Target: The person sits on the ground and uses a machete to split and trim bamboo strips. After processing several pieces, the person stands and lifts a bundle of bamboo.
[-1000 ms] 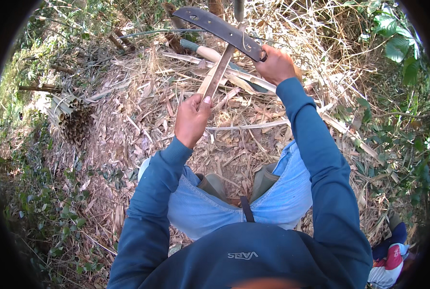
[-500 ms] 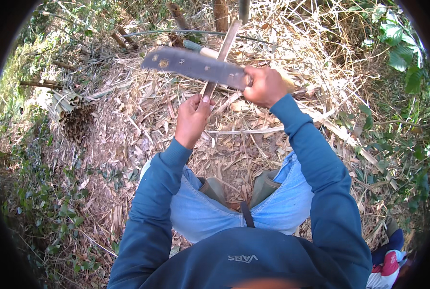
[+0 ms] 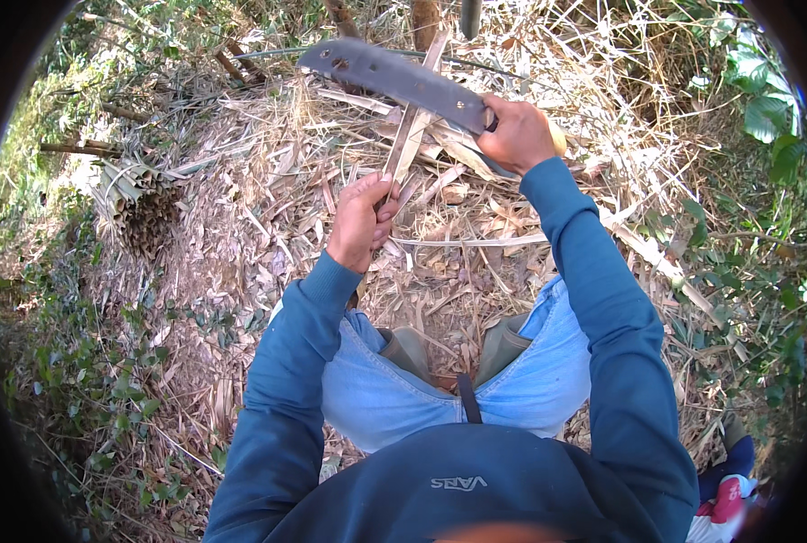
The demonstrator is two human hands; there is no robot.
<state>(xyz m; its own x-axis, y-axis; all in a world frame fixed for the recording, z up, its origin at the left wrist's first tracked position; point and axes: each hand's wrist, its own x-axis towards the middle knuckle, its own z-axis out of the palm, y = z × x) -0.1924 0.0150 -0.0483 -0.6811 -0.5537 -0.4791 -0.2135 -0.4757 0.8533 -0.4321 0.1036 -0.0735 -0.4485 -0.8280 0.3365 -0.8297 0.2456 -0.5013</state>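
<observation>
My right hand (image 3: 519, 136) is closed round the handle of a machete (image 3: 393, 80). Its broad dark blade has several holes and points to the far left. The blade lies across a split bamboo strip (image 3: 412, 140), covering part of it; the strip's far end shows beyond the blade. Whether the edge is biting into the strip, I cannot tell. My left hand (image 3: 365, 220) pinches the near end of the strip between thumb and fingers. The strip slants away from me, and below the blade it looks like two lengths side by side.
A bundle of cut bamboo pieces (image 3: 139, 204) lies at the left. Dry leaves and shavings (image 3: 241, 235) cover the ground. Stakes (image 3: 424, 25) stand at the far side. Leafy plants (image 3: 765, 113) grow at the right. Red and white cloth (image 3: 725, 502) shows at the lower right.
The machete has moved away from me and a little to the right, up along the strip. My left hand has shifted slightly nearer to me, its fingers now showing curled.
</observation>
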